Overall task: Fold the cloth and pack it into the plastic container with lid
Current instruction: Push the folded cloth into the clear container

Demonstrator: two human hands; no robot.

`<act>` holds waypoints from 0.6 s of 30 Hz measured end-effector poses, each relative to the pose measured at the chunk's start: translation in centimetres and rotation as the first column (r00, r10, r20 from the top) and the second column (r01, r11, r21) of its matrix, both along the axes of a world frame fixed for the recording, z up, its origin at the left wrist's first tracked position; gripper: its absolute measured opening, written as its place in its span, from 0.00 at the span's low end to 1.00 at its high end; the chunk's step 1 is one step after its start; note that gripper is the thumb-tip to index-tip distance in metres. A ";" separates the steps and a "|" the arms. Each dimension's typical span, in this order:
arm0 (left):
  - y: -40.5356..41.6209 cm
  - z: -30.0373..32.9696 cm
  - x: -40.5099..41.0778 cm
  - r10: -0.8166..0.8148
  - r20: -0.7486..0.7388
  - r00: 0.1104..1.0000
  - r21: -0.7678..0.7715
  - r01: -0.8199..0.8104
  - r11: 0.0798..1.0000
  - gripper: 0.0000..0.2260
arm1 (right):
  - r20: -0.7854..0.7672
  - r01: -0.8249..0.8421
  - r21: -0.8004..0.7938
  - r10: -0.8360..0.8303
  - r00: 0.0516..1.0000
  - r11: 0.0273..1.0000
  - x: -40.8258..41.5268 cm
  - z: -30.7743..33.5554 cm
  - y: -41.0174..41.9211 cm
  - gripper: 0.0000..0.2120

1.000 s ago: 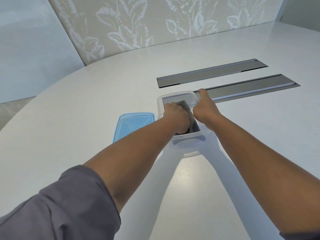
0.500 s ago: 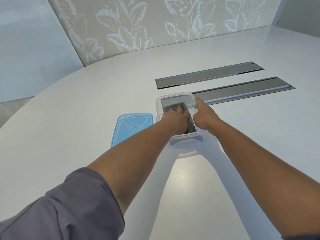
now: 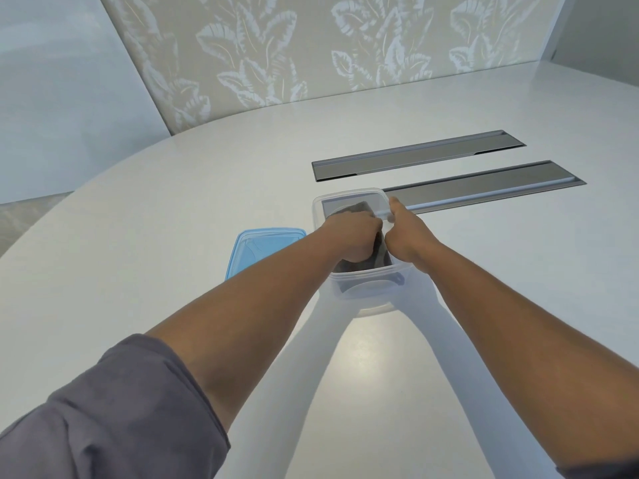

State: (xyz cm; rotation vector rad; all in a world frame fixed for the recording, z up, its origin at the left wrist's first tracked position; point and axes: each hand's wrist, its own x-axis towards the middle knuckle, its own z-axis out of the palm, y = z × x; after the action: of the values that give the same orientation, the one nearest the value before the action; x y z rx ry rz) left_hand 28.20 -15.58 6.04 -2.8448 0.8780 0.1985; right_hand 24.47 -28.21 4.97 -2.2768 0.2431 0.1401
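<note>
Pressing the dark cloth (image 3: 356,209) down into the clear container (image 3: 366,288) with my left hand (image 3: 352,242), its fingers curled on the fabric. At three o'clock my right hand (image 3: 406,236) grips the rim. Packing looks nearly done; next, I reckon, comes the blue lid (image 3: 257,248), at nine o'clock on the tabletop (image 3: 138,236).

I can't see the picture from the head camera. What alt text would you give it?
A person's left hand pushes a dark cloth down into a clear plastic container on a pale table, while the right hand holds the container's right rim. A blue lid lies flat beside the container, to its left.
</note>
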 end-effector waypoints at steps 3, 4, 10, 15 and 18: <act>-0.1 0.0 0.1 0.005 -0.053 0.999 -0.156 -0.014 0.988 0.20 | -0.005 0.034 0.057 -0.034 0.999 0.998 0.3 -0.2 -0.1 0.31; 0.1 -0.4 0.1 0.023 -0.094 0.995 -0.138 -0.036 0.990 0.23 | 0.000 0.044 0.063 -0.044 0.999 0.997 0.2 -0.2 -0.1 0.29; 0.2 -3.1 -0.3 0.130 -0.234 0.963 0.075 -0.115 0.991 0.29 | 0.012 0.023 0.030 -0.024 1.000 0.999 0.3 -0.4 -0.1 0.37; -0.2 -2.7 -0.8 0.150 -0.308 0.939 0.067 -0.136 0.989 0.28 | 0.020 0.013 0.041 -0.014 1.000 0.999 0.5 -0.6 -0.2 0.37; -0.2 -2.9 -0.7 0.148 -0.327 0.933 0.064 -0.134 0.989 0.28 | 0.020 0.013 0.044 -0.014 1.000 0.999 0.5 -0.6 -0.2 0.37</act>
State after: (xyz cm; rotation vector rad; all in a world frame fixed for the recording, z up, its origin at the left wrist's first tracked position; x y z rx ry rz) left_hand 27.45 -15.77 3.10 -2.8832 0.7101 0.7224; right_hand 24.94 -28.44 4.32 -2.2320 0.2423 0.1144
